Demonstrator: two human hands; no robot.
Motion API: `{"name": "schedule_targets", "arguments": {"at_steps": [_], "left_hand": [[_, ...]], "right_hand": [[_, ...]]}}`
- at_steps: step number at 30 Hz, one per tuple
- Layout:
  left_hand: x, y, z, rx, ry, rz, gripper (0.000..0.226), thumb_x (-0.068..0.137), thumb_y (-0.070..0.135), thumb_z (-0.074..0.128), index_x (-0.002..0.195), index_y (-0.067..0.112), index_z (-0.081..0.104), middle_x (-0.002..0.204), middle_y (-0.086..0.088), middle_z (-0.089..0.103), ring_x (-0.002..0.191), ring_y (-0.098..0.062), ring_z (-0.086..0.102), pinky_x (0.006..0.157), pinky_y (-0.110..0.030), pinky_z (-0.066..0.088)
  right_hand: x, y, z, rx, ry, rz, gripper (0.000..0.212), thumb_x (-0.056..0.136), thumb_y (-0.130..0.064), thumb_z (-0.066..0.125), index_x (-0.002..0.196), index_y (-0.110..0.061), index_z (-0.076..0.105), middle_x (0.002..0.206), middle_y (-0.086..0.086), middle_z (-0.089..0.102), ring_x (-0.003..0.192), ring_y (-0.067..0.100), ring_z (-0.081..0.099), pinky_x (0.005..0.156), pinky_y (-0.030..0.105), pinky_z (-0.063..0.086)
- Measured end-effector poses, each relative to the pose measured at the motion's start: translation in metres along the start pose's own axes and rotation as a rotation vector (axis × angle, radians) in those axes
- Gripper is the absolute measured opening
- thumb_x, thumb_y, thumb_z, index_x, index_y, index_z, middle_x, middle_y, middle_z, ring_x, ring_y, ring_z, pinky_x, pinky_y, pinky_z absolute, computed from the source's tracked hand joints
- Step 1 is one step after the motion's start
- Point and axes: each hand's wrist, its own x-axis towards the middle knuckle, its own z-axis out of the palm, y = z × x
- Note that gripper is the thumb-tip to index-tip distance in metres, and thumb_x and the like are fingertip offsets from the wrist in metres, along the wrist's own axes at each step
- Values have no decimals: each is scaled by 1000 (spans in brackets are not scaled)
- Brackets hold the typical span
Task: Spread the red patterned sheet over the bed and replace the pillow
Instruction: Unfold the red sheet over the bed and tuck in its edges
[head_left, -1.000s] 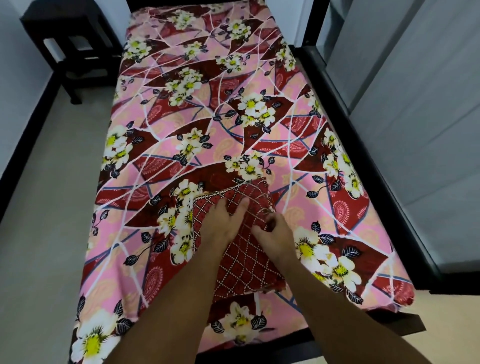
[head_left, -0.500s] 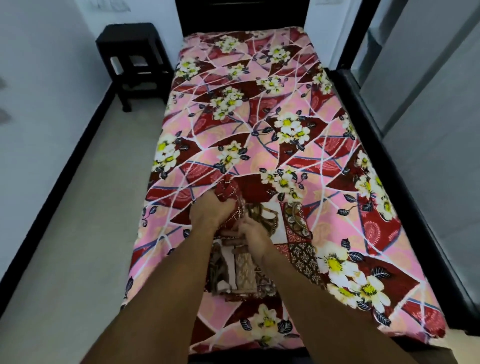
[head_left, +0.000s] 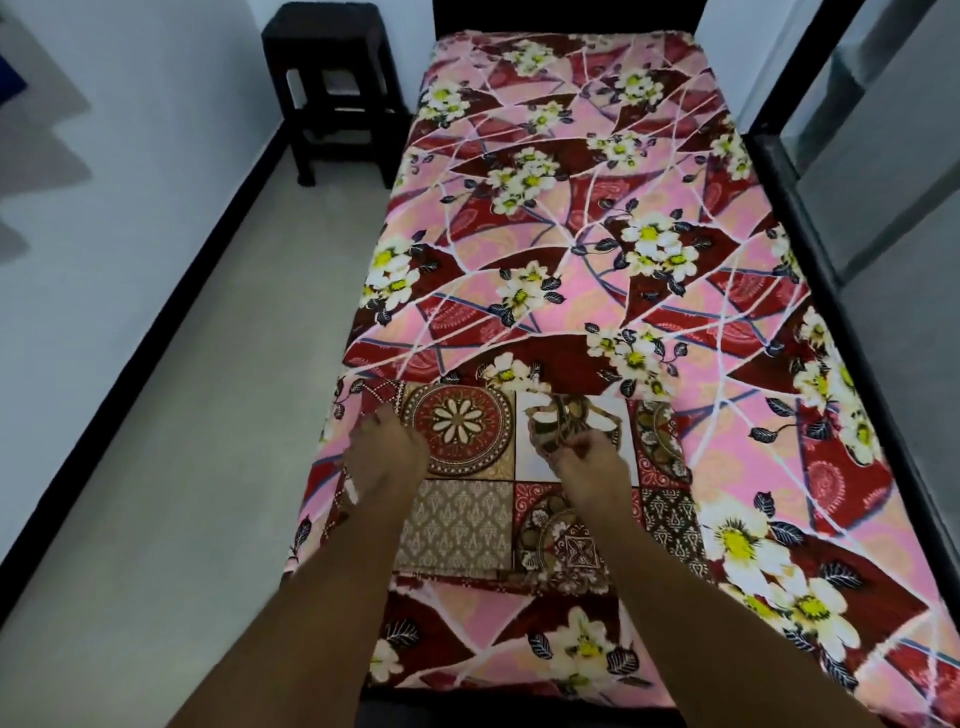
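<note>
The red patterned sheet (head_left: 462, 525), a patchwork of medallions and small motifs, lies partly unfolded across the near part of the bed (head_left: 571, 234), which is covered in a pink floral cloth. My left hand (head_left: 384, 454) grips the sheet's left edge near the bed's left side, fingers curled. My right hand (head_left: 584, 465) pinches a fold of the sheet over its white panel. No pillow is in view.
A black stool (head_left: 332, 88) stands on the floor at the far left by the head of the bed. The black bed frame (head_left: 810, 228) runs along the right, next to grey panels. Pale floor (head_left: 197, 415) lies between the bed and the white left wall.
The sheet went from a small folded red bundle to a wider opened patchwork. My hands have moved apart, the left one out to the bed's left side.
</note>
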Motion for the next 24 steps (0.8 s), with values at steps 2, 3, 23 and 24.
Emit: {"name": "schedule_targets", "arguments": {"at_steps": [2,3,23,24], "left_hand": [[-9,1,26,50,-73,155,43,95,35,48,130,10,48,127,-17,56,115,-33,53,91,-44,50],[-15,4,39,76,-115,239,47,95,38,46,135,13,45,134,-16,52,123,-32,49,97,-46,48],[-55,65,122,282,-265,378,81,97,61,24,158,16,-7,163,-13,-18,149,-34,-19,115,-68,6],[-57,67,123,275,-266,386,81,98,60,24,158,17,-7,163,-13,-19,149,-33,-19,115,-67,5]], "right_hand": [[9,24,-9,-68,60,41,22,87,-29,59,107,-20,57,98,1,66,87,26,66,73,40,57],[13,38,-14,-93,98,78,34,85,-31,60,115,-15,57,105,6,65,92,29,66,77,46,58],[35,130,-61,-276,28,414,124,49,-86,76,140,-9,44,141,21,44,134,40,42,107,52,43],[37,133,-63,-215,25,401,125,44,-86,78,137,-9,47,136,18,51,128,38,49,103,50,48]]}}
